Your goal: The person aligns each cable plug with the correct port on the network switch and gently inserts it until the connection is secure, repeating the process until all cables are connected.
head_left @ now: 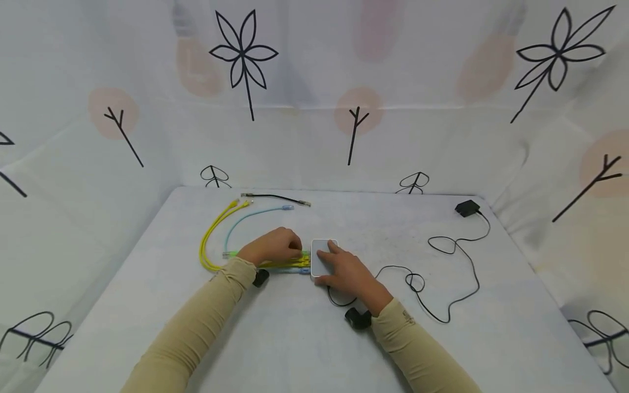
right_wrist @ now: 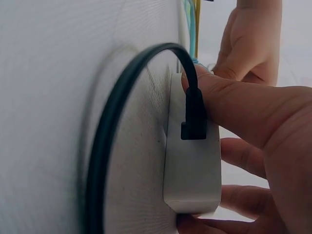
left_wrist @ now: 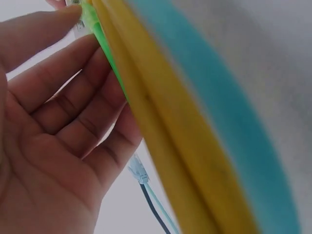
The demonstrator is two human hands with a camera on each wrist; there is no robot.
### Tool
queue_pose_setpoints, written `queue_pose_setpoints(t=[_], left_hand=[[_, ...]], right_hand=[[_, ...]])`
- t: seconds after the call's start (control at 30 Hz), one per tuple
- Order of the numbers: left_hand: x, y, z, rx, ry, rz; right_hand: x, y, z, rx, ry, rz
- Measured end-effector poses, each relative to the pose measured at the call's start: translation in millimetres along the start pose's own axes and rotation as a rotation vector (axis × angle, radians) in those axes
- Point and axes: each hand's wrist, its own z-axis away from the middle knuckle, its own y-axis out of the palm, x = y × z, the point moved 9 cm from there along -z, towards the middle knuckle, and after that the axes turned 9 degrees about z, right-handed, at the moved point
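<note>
A small white network switch (head_left: 320,245) lies in the middle of the table, with several cable plugs at its left side. My right hand (head_left: 350,273) grips the switch, its thumb along the near side and its fingers over the top and far edge. At the left side, my left hand (head_left: 276,245) pinches the green network cable (left_wrist: 110,58) by its plug end. Yellow cables (left_wrist: 161,126) and a light blue cable (left_wrist: 214,83) run beside that hand. The black power cord's plug (right_wrist: 195,119) sits in the switch, next to the right thumb.
A black network cable (head_left: 276,196) lies at the back, near the loose ends of the yellow cables (head_left: 208,232) and the light blue cable (head_left: 245,216). The black power cord (head_left: 475,267) loops across the right side to a black adapter (head_left: 467,208).
</note>
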Motion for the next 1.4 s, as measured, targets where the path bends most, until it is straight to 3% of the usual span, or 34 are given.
queue_pose_setpoints(t=[0.8, 1.1, 1.4], left_hand=[[3.3, -35.5, -21.3, -0.123, 0.001, -0.018], [10.4, -48.0, -33.3, -0.138, -0.036, -0.029], [24.8, -58.2, -47.1, -0.157, -0.136, -0.022]], right_hand=[[1, 0, 1.7, -0.006, 0.01, -0.01], [-1, 4, 0.3, 0.005, 0.025, -0.016], [0, 3, 0.9, 0.0, 0.012, 0.001]])
